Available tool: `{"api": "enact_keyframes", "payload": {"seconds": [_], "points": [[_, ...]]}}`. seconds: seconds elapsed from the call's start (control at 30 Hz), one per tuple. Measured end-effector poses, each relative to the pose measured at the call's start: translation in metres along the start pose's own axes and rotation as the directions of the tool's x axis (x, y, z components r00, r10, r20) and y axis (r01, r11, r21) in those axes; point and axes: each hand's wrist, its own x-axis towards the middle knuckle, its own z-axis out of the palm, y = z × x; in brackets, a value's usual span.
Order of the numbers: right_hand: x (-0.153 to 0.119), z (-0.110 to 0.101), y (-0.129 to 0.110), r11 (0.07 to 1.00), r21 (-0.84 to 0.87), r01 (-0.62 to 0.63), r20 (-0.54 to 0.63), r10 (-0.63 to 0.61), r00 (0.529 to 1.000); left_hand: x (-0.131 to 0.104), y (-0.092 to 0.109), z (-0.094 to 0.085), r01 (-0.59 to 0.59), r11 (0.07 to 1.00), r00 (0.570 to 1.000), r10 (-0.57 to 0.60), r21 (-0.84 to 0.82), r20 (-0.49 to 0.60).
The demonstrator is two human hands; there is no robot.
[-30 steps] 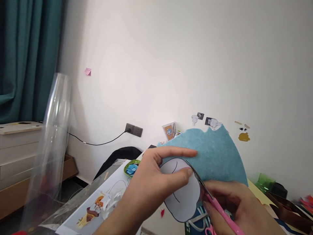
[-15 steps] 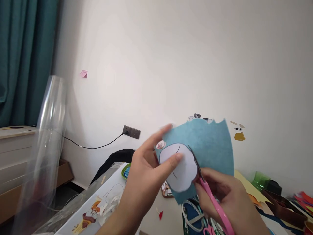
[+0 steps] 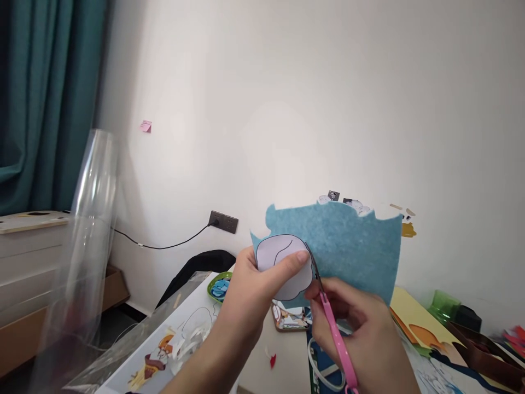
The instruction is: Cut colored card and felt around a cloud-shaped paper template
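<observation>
A ragged-edged sheet of blue felt (image 3: 353, 246) is held up over the table. Against its left part lies a white paper template (image 3: 270, 254) with a dark outline and a curved line. My left hand (image 3: 254, 279) pinches paper and felt together, thumb on the template and fingers behind. Pink scissors with pale dots (image 3: 334, 331) are in my right hand (image 3: 356, 328); their dark blades lie along the template's right edge, at the felt. Part of the handles is hidden by my fingers.
A green bowl of blue pieces (image 3: 217, 287) sits left; a tray of paper pieces (image 3: 287, 323) lies beneath the felt. Right are yellow sheets (image 3: 414, 314) and a brown box (image 3: 484, 347). A clear plastic roll (image 3: 92, 219) stands by the curtain (image 3: 45, 109).
The felt and template have turned and tipped, and my left fingers have gone behind them. Both hands and the scissors sit a little further left. The blades stay at the template's right edge.
</observation>
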Motion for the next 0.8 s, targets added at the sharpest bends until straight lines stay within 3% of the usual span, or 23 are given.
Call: {"api": "enact_keyframes", "payload": {"seconds": [0.13, 0.27, 0.33, 0.53, 0.8], "points": [[-0.002, -0.003, -0.005, 0.976, 0.185, -0.112, 0.090, 0.097, 0.991, -0.004, 0.005, 0.004, -0.013, 1.000, 0.998, 0.013, 0.001, -0.068], [-0.007, -0.004, -0.009, 0.923, 0.353, -0.156, 0.108, 0.126, 0.986, -0.010, 0.012, 0.009, 0.017, 0.998, 0.986, -0.007, 0.056, -0.169], [-0.009, -0.005, -0.009, 0.900, 0.398, -0.179, 0.131, 0.137, 0.982, -0.012, 0.016, 0.009, 0.040, 0.994, 0.988, -0.023, 0.107, -0.153], [-0.012, -0.011, 0.001, 0.918, 0.347, -0.193, 0.205, 0.127, 0.971, -0.011, 0.015, 0.001, 0.040, 0.967, 0.999, -0.033, 0.252, -0.031], [-0.011, -0.014, -0.003, 0.944, 0.306, -0.123, 0.107, 0.094, 0.990, -0.008, 0.011, -0.003, 0.063, 0.962, 0.998, -0.061, 0.267, -0.017]]}}
